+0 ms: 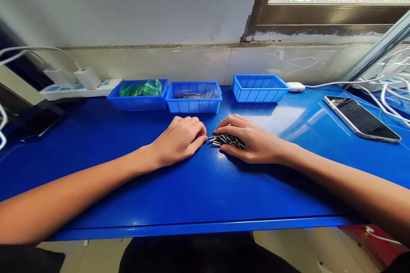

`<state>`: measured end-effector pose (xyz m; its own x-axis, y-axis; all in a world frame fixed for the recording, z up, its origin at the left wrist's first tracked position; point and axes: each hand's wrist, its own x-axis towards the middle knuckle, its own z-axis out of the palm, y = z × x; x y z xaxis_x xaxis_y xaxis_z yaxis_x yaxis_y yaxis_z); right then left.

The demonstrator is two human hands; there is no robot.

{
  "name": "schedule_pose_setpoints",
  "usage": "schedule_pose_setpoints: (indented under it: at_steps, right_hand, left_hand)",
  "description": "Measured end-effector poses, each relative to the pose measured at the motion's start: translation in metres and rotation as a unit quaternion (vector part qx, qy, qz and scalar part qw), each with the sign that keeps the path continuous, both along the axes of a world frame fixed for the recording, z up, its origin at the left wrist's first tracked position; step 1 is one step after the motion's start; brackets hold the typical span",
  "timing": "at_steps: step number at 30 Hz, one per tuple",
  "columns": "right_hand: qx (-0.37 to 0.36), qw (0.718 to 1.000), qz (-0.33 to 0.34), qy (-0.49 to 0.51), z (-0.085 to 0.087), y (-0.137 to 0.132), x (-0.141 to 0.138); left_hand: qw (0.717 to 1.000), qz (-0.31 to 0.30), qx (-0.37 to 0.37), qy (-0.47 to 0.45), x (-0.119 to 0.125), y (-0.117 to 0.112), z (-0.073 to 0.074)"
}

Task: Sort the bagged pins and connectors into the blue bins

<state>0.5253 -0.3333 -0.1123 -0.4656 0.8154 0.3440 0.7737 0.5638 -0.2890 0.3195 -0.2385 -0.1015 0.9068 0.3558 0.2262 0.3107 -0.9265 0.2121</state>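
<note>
A small pile of thin metal pins, dark and silvery, lies on the blue table in front of me; their exact kind is too small to tell. My right hand is cupped over the right side of the pile, thumb and fingers apart around it, hiding part of the pins. From the left, my left hand reaches the pile's edge. Its thumb and forefinger are pinched together at the end of one thin pin, and the other fingers are curled in.
Along the wall stand a blue bin with green plastic bags, a blue bin with clear bags, and another blue bin. A phone and white cables lie right. A power strip with chargers is at the back left.
</note>
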Motion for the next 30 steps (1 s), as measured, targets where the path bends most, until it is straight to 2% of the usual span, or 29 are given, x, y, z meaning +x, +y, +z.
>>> schedule_pose_setpoints:
  at_steps: [10, 17, 19, 25, 30]
  right_hand:
    - [-0.009, 1.000, -0.006, 0.004, 0.002, -0.001, -0.002]
    - [-0.011, 1.000, -0.006, -0.002, 0.002, -0.003, 0.000]
    - [-0.010, 1.000, -0.006, -0.001, 0.002, -0.003, 0.000]
    - [-0.006, 1.000, -0.005, -0.001, 0.001, -0.003, 0.002]
    - [-0.006, 1.000, -0.003, -0.002, 0.001, -0.003, 0.002]
  left_hand:
    - [1.000, -0.020, -0.008, -0.019, -0.001, -0.002, 0.002]
    - [0.987, -0.067, -0.142, -0.023, -0.007, 0.013, 0.009]
    - [0.985, -0.071, -0.158, -0.021, -0.007, 0.016, 0.009]
    - [0.986, -0.062, -0.149, -0.035, -0.004, 0.015, 0.007]
    - [0.991, -0.069, -0.107, -0.033, -0.004, 0.014, 0.005]
